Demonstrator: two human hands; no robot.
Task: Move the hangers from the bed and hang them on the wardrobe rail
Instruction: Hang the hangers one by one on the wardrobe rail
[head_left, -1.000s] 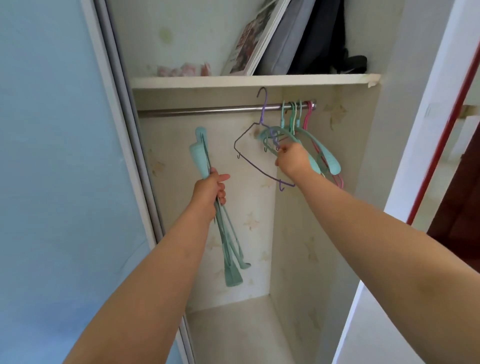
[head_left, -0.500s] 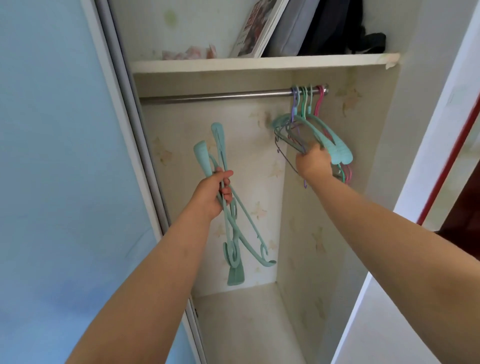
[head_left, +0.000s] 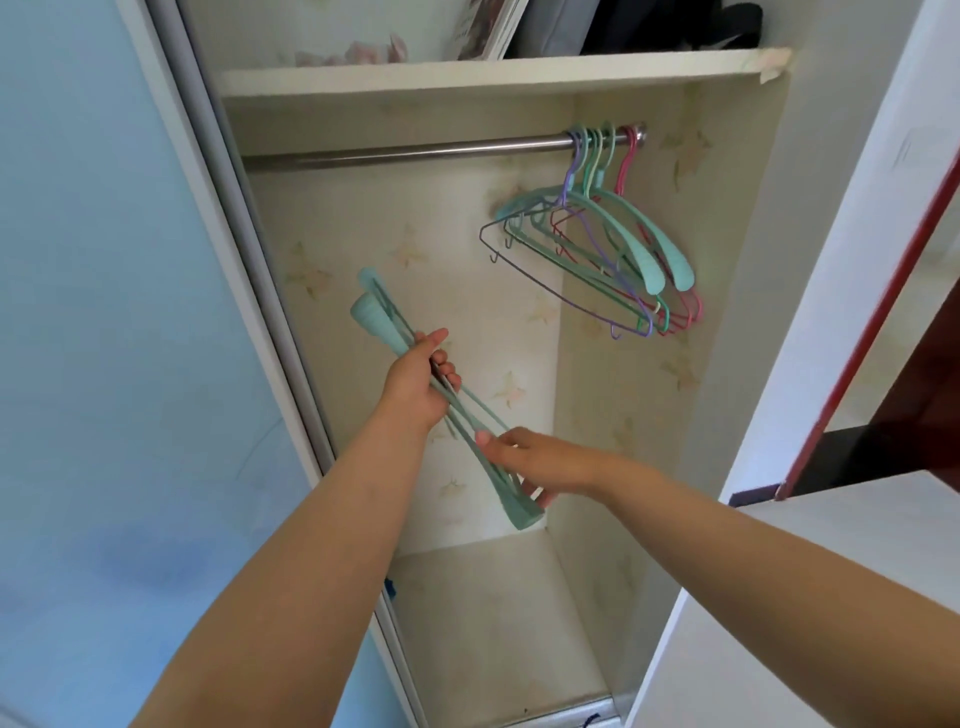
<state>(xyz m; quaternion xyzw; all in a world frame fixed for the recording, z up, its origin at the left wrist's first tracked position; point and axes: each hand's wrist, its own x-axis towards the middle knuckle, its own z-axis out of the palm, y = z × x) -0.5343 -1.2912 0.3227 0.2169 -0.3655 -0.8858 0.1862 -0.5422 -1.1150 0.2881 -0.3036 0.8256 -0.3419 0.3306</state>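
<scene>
1. Left hand (head_left: 415, 384) fingers clamp a bundle of teal hangers (head_left: 447, 400) at mid-frame.
2. Right hand (head_left: 535, 462) fingers curl around the bundle's lower end.
3. Hung hangers (head_left: 597, 249) crowd the rail's (head_left: 405, 153) right end, upper right.
4. A shelf (head_left: 467, 73) spans above.

Before me: a white shelf (head_left: 467, 75) across the top, carrying a tilted book (head_left: 488, 28), a grey bag (head_left: 550, 23), a black bag (head_left: 670, 23) and something pink, blurred. Back wall papered with pale stars (head_left: 410, 249). Blue sliding door (head_left: 104, 312) at my left. Red strip (head_left: 878, 291) at my right.
</scene>
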